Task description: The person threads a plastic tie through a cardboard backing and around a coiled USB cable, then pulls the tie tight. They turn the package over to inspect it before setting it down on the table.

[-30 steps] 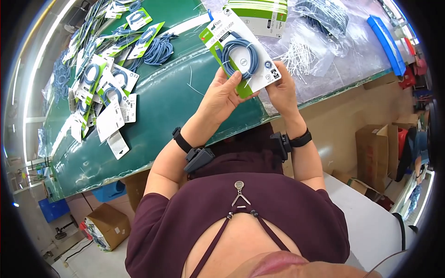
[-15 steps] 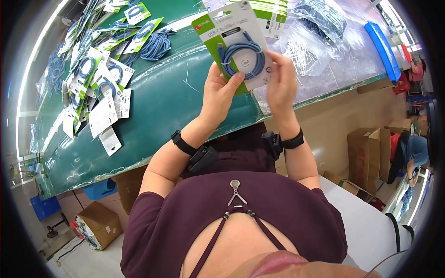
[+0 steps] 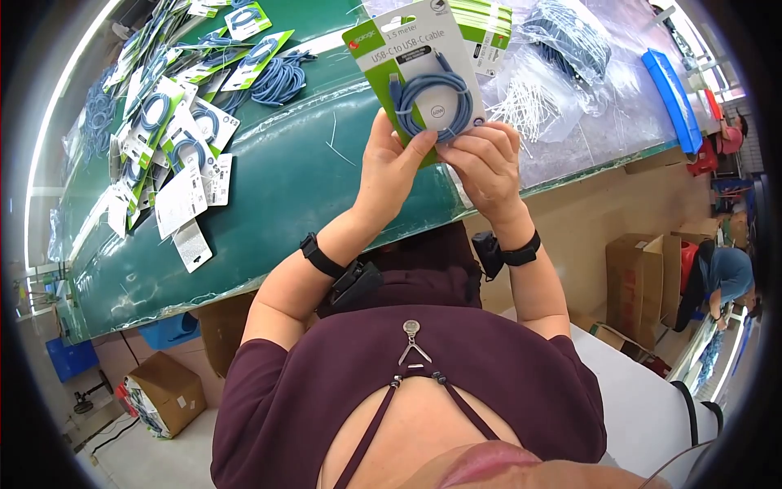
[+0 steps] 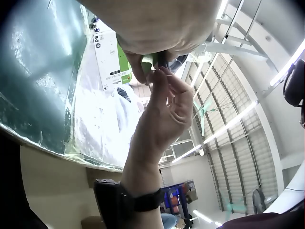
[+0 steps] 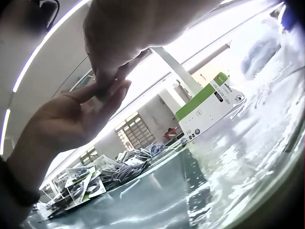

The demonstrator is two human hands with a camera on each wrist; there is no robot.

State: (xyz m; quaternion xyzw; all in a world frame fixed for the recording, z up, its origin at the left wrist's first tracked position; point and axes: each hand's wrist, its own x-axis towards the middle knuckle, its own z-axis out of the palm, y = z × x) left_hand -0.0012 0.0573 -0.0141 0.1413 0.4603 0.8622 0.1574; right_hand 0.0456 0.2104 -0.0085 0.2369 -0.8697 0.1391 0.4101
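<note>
A green and white card [image 3: 383, 68] printed "USB-C to USB-C cable" is held up above the table's edge, with a coiled blue cable [image 3: 465, 103] on its front. The left hand [image 3: 389, 167] grips its lower left, thumb on the front over the coil's bottom and fingers behind. At the lower right edge, the right hand [image 3: 486, 167] pinches near the coil with bent fingers. In the left wrist view the right hand [image 4: 162, 114] has thumb and forefinger tips together beside the cable. The right wrist view shows the left hand [image 5: 71, 114] with the card mostly hidden.
Carded cables [image 3: 181, 200] lie heaped on the green table [image 3: 269, 179] at left, beside a loose blue bundle [image 3: 279, 79]. Behind the held card stands a stack of cards [image 3: 490, 39]. White ties [image 3: 525, 107], a plastic bag [image 3: 570, 41] and a blue tray [image 3: 673, 99] lie right.
The card has turned more upright and faces the head camera. The right hand has moved from the card's lower right corner, its fingers now bent near the coil's bottom; the left keeps its grip.
</note>
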